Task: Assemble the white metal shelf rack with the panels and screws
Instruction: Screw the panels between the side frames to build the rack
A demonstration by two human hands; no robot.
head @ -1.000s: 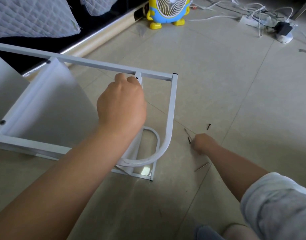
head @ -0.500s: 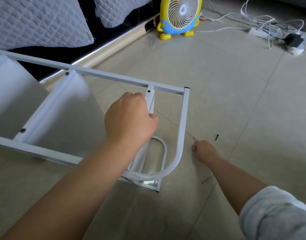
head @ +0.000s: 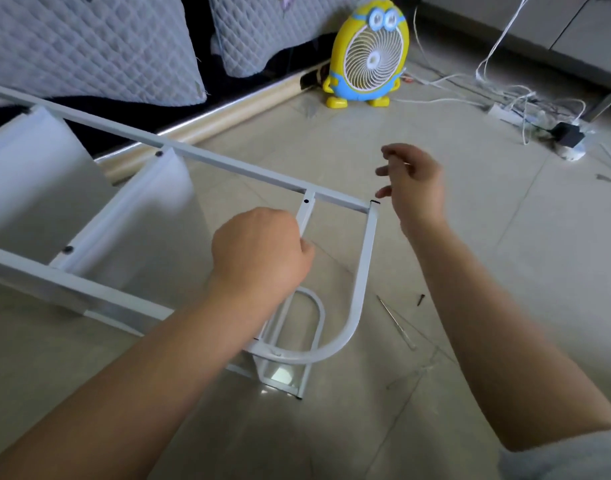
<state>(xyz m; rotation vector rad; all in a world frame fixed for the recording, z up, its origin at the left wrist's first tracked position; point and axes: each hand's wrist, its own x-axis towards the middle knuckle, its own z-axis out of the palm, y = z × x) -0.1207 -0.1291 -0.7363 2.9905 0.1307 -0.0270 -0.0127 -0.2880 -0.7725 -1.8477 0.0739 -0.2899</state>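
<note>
Rack (head: 364, 271) on its side on the floor (head: 505, 271), running from the left edge to centre frame, with the curved end rail at centre. Left hand (head: 259, 251) is fisted tight around the short strut (head: 306, 216) just below the long top rail. A black dot sits at the top of that strut; hole or screw head, can't tell. Right hand (head: 415, 188) is up in the air just right of the rack's upper right corner, fingers loosely curled and slightly spread. Can't tell whether the fingertips pinch anything or touch the corner. Two white panels (head: 151, 237) are fitted between the rails at left, blurred, with dark fastener heads at their ends. One black screw (head: 420, 299) lies loose on the floor right of the curved rail, and a thin rod (head: 394, 320) lies just beside it; can't identify the rod. Upper centre: yellow fan (head: 368, 53) standing on the floor. Upper right: power strip (head: 505, 114) with a tangle of white cables. Upper left: grey quilted cushions (head: 89, 46).
</note>
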